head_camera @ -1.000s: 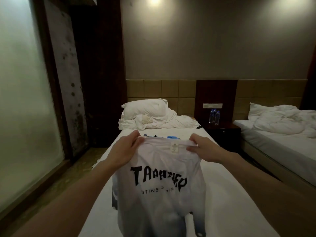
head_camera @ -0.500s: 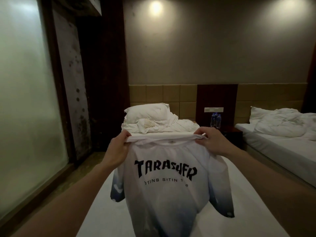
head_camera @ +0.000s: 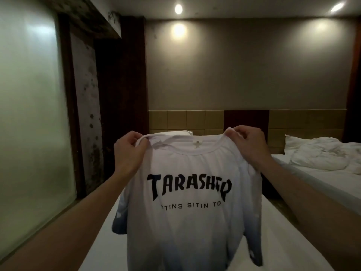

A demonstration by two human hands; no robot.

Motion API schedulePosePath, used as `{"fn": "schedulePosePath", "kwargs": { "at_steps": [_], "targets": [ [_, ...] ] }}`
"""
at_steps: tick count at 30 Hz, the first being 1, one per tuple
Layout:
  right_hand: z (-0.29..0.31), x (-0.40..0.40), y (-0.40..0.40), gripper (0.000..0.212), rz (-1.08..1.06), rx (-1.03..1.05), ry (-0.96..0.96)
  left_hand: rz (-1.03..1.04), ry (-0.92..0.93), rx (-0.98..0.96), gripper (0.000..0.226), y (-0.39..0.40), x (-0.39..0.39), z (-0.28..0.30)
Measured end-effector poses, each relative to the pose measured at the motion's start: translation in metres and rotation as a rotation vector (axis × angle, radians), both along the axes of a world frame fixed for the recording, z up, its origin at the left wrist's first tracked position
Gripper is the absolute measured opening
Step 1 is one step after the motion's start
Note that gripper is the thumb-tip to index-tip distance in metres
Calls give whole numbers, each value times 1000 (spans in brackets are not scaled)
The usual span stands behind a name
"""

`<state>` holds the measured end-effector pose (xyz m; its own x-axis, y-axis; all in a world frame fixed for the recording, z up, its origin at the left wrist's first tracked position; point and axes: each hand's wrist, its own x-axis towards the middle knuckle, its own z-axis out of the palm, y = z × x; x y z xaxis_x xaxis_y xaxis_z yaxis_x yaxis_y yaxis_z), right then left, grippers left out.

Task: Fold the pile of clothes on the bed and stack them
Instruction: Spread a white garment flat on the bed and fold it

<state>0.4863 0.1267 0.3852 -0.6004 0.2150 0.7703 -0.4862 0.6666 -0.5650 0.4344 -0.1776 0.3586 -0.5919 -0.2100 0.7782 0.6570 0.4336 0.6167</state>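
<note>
Both hands hold a white shirt (head_camera: 187, 192) up in the air over the bed (head_camera: 283, 241), printed side toward the camera. The left hand (head_camera: 130, 153) is closed on the left shoulder of the shirt, fingers curled over bunched cloth beside the collar. The right hand (head_camera: 250, 145) is closed on the right shoulder, pinching the fabric at the top edge. The collar sags in a curve between the 2 grips, with a small label showing inside it. The body of the shirt hangs straight down and fades to blue-grey toward the hem; both sleeves droop at the sides.

Compared with 0.5 s ago, the shirt has been lifted higher and now hides the pillow at the head of the bed, which was in plain sight then. The hands are further apart, so the front hangs flatter and the black lettering reads more fully. 1.0 s ago the shirt was lower and more crumpled, with the hands close together at the collar. The view has tipped upward: ceiling lights (head_camera: 178, 9) now show, and the 2nd bed (head_camera: 322, 173) sits at the right edge.
</note>
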Motion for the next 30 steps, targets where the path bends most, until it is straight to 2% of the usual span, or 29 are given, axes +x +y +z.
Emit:
{"fn": "schedulePosePath", "kwargs": {
  "at_steps": [5,7,11,15,20,26,30],
  "targets": [
    [-8,-33,10,11,-13,101,-116,152,4,-202,8,-1,-44,-5],
    [-23,-61,18,17,-16,140,-181,183,-21,-297,11,5,-68,-19],
    [-64,-134,38,29,-25,121,-356,191,-168,-397,27,22,-137,-67],
    [-130,-220,52,31,-76,129,-537,141,-415,-469,31,54,-220,-136],
    [-242,-330,70,35,-153,109,-685,104,-578,-528,25,92,-330,-248],
    [-364,-426,96,34,-226,157,-780,203,-719,-627,22,133,-421,-367],
    [-425,-452,112,30,-244,208,-819,206,-725,-668,22,153,-443,-428]
  ]
}}
